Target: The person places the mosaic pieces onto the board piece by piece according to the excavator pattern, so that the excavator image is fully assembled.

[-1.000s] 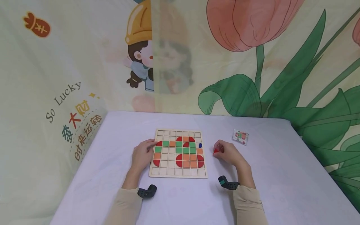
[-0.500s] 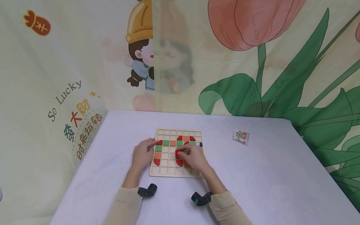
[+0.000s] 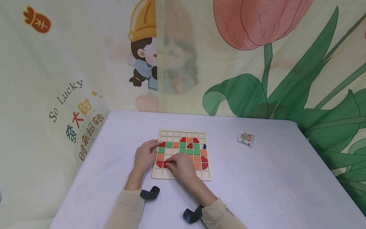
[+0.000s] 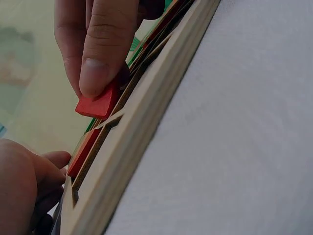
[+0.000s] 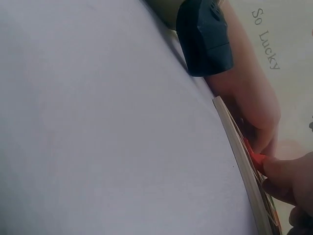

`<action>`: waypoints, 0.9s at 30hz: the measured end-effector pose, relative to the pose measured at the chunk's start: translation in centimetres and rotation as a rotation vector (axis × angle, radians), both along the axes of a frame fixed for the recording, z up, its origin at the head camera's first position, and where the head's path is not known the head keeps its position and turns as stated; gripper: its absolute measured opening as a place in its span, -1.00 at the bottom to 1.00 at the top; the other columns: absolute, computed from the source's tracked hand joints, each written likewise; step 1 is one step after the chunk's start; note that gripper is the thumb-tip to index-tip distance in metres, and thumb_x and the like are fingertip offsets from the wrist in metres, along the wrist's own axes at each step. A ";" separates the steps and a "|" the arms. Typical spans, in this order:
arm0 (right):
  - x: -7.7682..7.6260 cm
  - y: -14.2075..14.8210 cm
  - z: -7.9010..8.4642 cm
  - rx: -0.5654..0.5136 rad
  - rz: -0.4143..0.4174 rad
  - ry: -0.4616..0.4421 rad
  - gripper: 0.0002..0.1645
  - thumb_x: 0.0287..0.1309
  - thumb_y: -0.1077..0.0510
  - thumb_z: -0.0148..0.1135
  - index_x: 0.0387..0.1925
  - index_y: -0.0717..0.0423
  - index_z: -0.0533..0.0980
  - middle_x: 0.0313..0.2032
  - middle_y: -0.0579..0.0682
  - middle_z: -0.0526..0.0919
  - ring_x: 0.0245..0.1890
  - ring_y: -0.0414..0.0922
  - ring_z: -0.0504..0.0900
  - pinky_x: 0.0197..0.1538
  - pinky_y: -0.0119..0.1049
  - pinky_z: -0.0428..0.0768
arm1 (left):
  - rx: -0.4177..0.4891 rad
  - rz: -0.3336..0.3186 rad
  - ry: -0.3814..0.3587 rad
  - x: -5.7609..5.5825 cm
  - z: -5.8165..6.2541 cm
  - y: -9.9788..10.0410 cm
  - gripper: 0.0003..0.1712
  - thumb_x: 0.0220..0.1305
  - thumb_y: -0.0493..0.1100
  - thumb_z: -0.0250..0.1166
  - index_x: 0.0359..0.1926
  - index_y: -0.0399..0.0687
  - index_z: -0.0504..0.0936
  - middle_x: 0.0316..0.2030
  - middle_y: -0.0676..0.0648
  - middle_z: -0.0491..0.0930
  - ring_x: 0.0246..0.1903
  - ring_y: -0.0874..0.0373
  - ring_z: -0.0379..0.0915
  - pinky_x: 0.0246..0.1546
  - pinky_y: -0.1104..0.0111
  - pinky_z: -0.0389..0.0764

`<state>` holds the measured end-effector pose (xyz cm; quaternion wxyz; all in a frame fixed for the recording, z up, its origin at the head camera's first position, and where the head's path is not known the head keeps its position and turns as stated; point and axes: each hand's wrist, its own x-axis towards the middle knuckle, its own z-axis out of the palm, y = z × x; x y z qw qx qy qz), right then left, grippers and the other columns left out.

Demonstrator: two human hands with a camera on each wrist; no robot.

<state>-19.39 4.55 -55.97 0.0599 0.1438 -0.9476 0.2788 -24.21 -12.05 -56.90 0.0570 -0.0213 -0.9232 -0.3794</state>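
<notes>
A square wooden grid board (image 3: 205, 174) lies on the table, with red, green, orange and blue tiles in some of its cells. My right hand (image 3: 184, 167) is over the lower part of the board, its thumb and finger pinching a red tile (image 4: 99, 106). That tile is tilted at a cell beside the red rounded tile (image 3: 159, 164) in the left column. Along the board's left edge rests my left hand (image 3: 145, 156), its fingertips touching the rim near another red tile (image 3: 162, 144). Some tiles are hidden under the right hand.
A small packet (image 3: 245, 138) printed with a coloured pattern lies to the right, behind the board. A small blue piece (image 3: 204, 146) sits in a cell near the board's right edge. Black wrist cameras (image 3: 150, 193) are worn on both arms. A printed curtain hangs behind the white table.
From the right of the board, my right hand has moved left across it, carrying the red tile to the lower-left cells. My left hand has stayed at the edge.
</notes>
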 end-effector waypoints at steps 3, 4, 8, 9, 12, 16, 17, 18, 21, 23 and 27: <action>0.1 -0.1 0.1 0.052 -0.003 0.016 -0.78 0.08 -0.05 0.35 -0.22 -0.14 0.71 -0.33 -0.25 0.71 -0.25 -0.25 0.55 -0.20 -0.42 0.52 | -0.005 -0.001 0.003 0.0 -0.1 0.0 -0.63 0.27 -0.26 0.07 0.04 -0.04 0.65 0.18 -0.06 0.53 0.28 -0.03 0.32 0.29 -0.05 0.25; 0.1 -0.2 0.1 0.072 -0.003 0.026 -0.78 0.08 -0.06 0.35 -0.22 -0.14 0.71 -0.33 -0.24 0.71 -0.25 -0.25 0.55 -0.21 -0.43 0.51 | -0.004 0.000 0.002 -0.1 -0.1 0.0 -0.64 0.27 -0.25 0.08 0.04 -0.04 0.65 0.18 -0.05 0.53 0.29 -0.02 0.32 0.29 -0.05 0.25; 0.3 -0.3 0.3 0.149 0.001 0.071 -0.77 0.08 -0.07 0.35 -0.22 -0.15 0.71 -0.34 -0.24 0.70 -0.30 -0.26 0.52 -0.27 -0.47 0.48 | -0.008 0.003 -0.002 -0.1 -0.3 0.0 -0.64 0.29 -0.24 0.08 0.05 -0.03 0.64 0.19 -0.05 0.52 0.29 -0.03 0.31 0.29 -0.06 0.25; 0.3 -0.3 0.3 0.162 0.004 0.083 -0.78 0.08 -0.07 0.35 -0.23 -0.16 0.71 -0.35 -0.24 0.69 -0.31 -0.26 0.50 -0.29 -0.49 0.46 | -0.010 0.003 -0.002 -0.2 -0.3 0.0 -0.64 0.29 -0.24 0.08 0.05 -0.03 0.64 0.19 -0.05 0.52 0.29 -0.03 0.31 0.29 -0.06 0.25; 0.2 -0.1 0.3 0.167 0.019 0.109 -0.82 0.06 -0.05 0.37 -0.28 -0.15 0.73 -0.32 -0.23 0.61 -0.33 -0.28 0.45 -0.34 -0.53 0.43 | -0.015 0.001 0.001 -0.2 -0.3 0.1 -0.63 0.28 -0.24 0.07 0.05 -0.03 0.64 0.19 -0.05 0.52 0.29 -0.03 0.31 0.28 -0.06 0.25; -0.1 -0.1 0.1 0.139 0.049 0.117 -0.87 0.04 0.00 0.39 -0.35 -0.12 0.74 -0.30 -0.22 0.53 -0.31 -0.29 0.44 -0.35 -0.55 0.45 | -0.014 -0.001 0.012 -0.2 -0.3 0.1 -0.63 0.27 -0.25 0.07 0.05 -0.02 0.64 0.19 -0.05 0.52 0.29 -0.03 0.31 0.28 -0.06 0.25; -0.1 -0.1 0.1 0.131 0.054 0.113 -0.88 0.05 0.01 0.39 -0.36 -0.11 0.74 -0.30 -0.22 0.54 -0.31 -0.29 0.46 -0.35 -0.56 0.46 | -0.013 -0.002 0.014 -0.3 -0.3 0.1 -0.63 0.28 -0.25 0.07 0.05 -0.02 0.64 0.19 -0.05 0.52 0.29 -0.03 0.31 0.29 -0.07 0.25; -0.2 0.0 0.1 0.132 0.062 0.116 -0.88 0.05 0.01 0.39 -0.36 -0.12 0.74 -0.31 -0.24 0.56 -0.31 -0.30 0.47 -0.34 -0.55 0.48 | -0.010 -0.003 0.014 -0.3 -0.3 0.1 -0.63 0.28 -0.25 0.07 0.05 -0.02 0.64 0.19 -0.05 0.53 0.29 -0.03 0.31 0.29 -0.06 0.25; -0.3 0.1 0.2 0.160 0.090 0.131 -0.89 0.06 0.02 0.38 -0.35 -0.13 0.74 -0.33 -0.26 0.62 -0.30 -0.29 0.52 -0.29 -0.52 0.52 | -0.007 -0.008 0.012 -0.3 -0.4 0.1 -0.63 0.28 -0.25 0.07 0.05 -0.04 0.64 0.19 -0.06 0.52 0.29 -0.04 0.30 0.29 -0.07 0.24; -0.2 0.2 0.4 0.197 0.130 0.155 -0.89 0.06 0.02 0.37 -0.33 -0.14 0.74 -0.32 -0.26 0.66 -0.28 -0.28 0.55 -0.25 -0.50 0.54 | -0.003 -0.005 0.009 -0.2 -0.4 0.1 -0.63 0.27 -0.25 0.07 0.05 -0.04 0.64 0.19 -0.06 0.52 0.29 -0.04 0.31 0.29 -0.06 0.24; 0.0 0.3 0.7 0.270 0.222 0.194 -0.86 0.10 0.01 0.34 -0.29 -0.14 0.73 -0.27 -0.26 0.69 -0.24 -0.27 0.59 -0.16 -0.49 0.56 | 0.000 -0.002 0.005 -0.2 -0.4 0.1 -0.63 0.27 -0.26 0.07 0.04 -0.05 0.64 0.18 -0.07 0.52 0.29 -0.03 0.31 0.29 -0.06 0.24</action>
